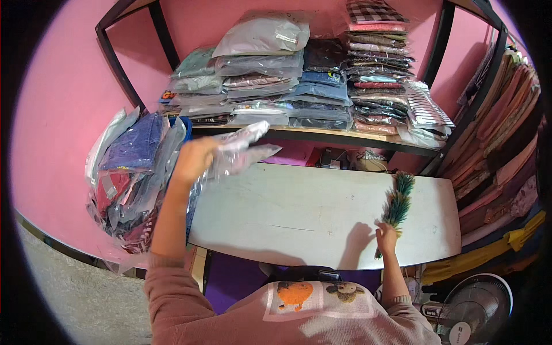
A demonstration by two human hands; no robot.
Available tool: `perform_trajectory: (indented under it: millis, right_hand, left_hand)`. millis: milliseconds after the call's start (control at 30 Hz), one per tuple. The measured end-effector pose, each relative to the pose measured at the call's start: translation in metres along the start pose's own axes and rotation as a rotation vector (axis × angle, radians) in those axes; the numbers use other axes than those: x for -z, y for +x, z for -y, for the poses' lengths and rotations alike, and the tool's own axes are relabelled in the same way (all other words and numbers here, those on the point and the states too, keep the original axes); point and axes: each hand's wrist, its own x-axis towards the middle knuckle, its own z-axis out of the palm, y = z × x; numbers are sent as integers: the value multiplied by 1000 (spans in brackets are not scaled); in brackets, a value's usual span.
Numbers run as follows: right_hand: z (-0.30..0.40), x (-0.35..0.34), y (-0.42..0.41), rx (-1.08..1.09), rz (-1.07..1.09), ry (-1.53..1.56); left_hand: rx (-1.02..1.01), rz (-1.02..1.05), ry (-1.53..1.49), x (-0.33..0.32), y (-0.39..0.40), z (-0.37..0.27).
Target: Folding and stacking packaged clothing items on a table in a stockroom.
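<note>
My left hand [196,159] grips clear plastic-bagged garments [241,148], raised at the left end of the white table [302,207] and slightly blurred. Just left of that hand, a heap of bagged clothes [129,146] fills what looks like a blue basket [188,128], mostly hidden by bags and my forearm. My right hand [387,237] is closed around the lower end of a green bristly duster [396,200]. The duster lies over the right part of the table, its tip pointing to the back edge.
Behind the table, a black-framed shelf [327,137] carries stacks of plastic-wrapped folded clothes [258,82] and a taller stack [379,73]. Hanging garments [496,142] line the right side. An electric fan [474,310] stands at the lower right. Cables and small items [334,159] sit under the shelf.
</note>
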Motion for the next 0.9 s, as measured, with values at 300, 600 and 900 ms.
perform_trajectory:
  millis: [300, 600, 900]
  right_hand:
    - [-9, -39, -16, -650, -50, -295]
    - [-26, -60, -14, -289, -57, -61]
    - [-9, -19, -62, -408, -256, 201]
  left_hand:
    - [233, 776, -78, -177, -236, 35]
    - [626, 300, -66, -246, -168, 32]
    - [831, 653, 253, -288, -135, -2]
